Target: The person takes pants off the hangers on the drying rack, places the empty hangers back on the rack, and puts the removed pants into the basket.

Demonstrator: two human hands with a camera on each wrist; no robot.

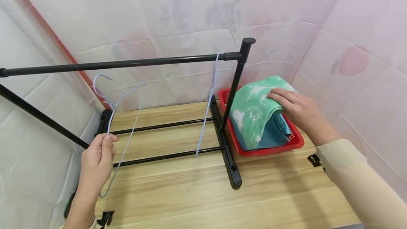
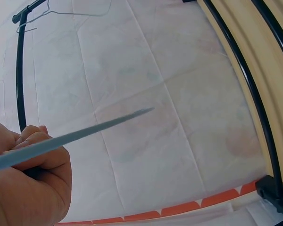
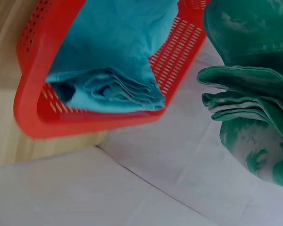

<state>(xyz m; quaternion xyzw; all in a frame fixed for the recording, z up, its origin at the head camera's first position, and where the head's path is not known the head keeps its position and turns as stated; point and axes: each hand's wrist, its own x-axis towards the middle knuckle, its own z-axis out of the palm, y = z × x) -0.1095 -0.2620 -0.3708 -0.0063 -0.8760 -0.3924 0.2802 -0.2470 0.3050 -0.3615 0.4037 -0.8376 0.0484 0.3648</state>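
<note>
My left hand [image 1: 98,154] pinches a light-blue clothes hanger [image 1: 112,109] on its wire just below the hook, left of the rack's middle. In the left wrist view, the hanger's wire [image 2: 85,134] crosses in front of my left hand [image 2: 37,169]. At the right, my right hand [image 1: 297,110] grips a folded green-and-white tie-dye cloth [image 1: 254,103], fingers on top and thumb hidden. That cloth [image 3: 254,103] is raised above the red basket [image 1: 254,152], where a folded blue cloth [image 1: 271,135] lies.
A black clothes rack [image 1: 127,64] stands on the wooden table [image 1: 178,193]. Another light-blue hanger [image 1: 208,105] hangs near the right end of its bar. Black clips [image 1: 314,160] grip the table edge. Pale printed sheets [image 1: 190,13] enclose the back and sides.
</note>
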